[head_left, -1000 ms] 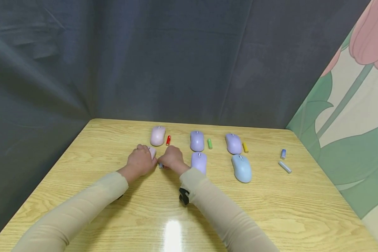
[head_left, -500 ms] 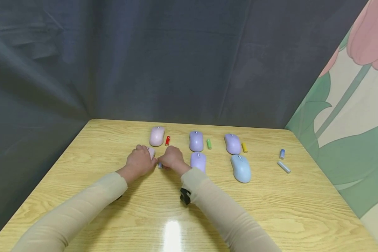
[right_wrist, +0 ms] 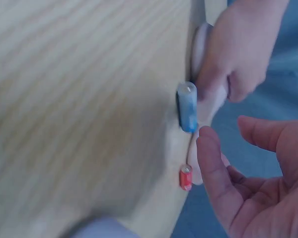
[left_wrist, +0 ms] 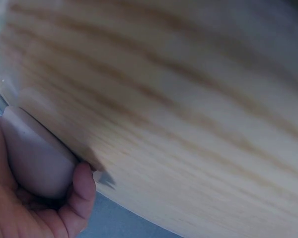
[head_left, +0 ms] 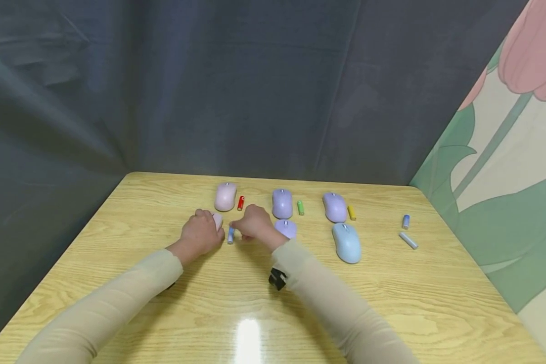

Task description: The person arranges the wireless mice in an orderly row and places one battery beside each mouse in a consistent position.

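My left hand (head_left: 199, 233) grips a pale pink computer mouse (head_left: 218, 221); in the left wrist view its fingers curl round the sides of the mouse (left_wrist: 37, 153). Just to the right of that mouse a blue and white battery (head_left: 230, 235) lies on the table. My right hand (head_left: 257, 225) is beside the battery and holds nothing. In the right wrist view a gap shows between its thumb and index finger, while the other fingers bend loosely. Farther back lie a red battery (head_left: 240, 203) and another pink mouse (head_left: 225, 196).
Purple mice (head_left: 282, 203) (head_left: 335, 207) stand in the back row with a green battery (head_left: 300, 208) and a yellow battery (head_left: 352, 213). A lilac mouse (head_left: 285, 228), partly hidden by my right arm, and a light blue mouse (head_left: 347, 243) sit nearer. Two batteries (head_left: 406, 221) (head_left: 408, 240) lie at right.
My right hand has let go of the blue and white battery and moved slightly right and up from it. The battery stays beside the pink mouse; my left hand keeps its grip.
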`<state>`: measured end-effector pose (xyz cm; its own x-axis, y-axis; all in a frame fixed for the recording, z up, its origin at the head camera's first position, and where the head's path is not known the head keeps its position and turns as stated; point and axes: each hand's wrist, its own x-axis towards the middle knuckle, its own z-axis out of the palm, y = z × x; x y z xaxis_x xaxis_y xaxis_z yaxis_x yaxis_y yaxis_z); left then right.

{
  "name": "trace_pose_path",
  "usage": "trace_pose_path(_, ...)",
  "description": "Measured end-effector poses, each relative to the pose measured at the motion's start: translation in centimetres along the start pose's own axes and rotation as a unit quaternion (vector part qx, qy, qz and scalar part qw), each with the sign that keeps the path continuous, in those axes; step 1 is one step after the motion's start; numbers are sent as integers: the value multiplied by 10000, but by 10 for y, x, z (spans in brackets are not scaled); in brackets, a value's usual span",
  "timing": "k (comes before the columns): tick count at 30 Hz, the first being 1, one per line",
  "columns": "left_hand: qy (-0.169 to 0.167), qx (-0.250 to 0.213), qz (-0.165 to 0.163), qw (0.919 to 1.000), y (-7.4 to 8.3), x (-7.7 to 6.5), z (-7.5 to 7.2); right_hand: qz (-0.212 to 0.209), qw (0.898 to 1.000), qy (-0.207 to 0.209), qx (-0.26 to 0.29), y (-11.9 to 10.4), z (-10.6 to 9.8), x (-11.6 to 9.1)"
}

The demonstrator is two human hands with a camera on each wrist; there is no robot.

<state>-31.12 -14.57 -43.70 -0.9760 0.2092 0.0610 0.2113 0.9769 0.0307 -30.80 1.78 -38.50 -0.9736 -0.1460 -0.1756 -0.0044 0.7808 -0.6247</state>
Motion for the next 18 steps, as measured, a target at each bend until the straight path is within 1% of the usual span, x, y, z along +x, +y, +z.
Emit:
trace_pose_path(3, -42, -10, -4, 10000, -1, 0, -1, -26, 10000, -47, 59, 2, -9, -2)
trace_pose_path(6, -68, -24, 5, 10000, -1, 0, -1, -38, 9999, -103, -39, 3, -19, -4)
trace_pose_path(10, -66, -63, -1, 10000, -1, -1, -2, 23, 9998, -197, -42, 5, -32, -8)
trace_pose_path(18, 8, -120, 63, 9999, 0, -1, -1, -159, 9992, -89, -365, 20, -58, -16)
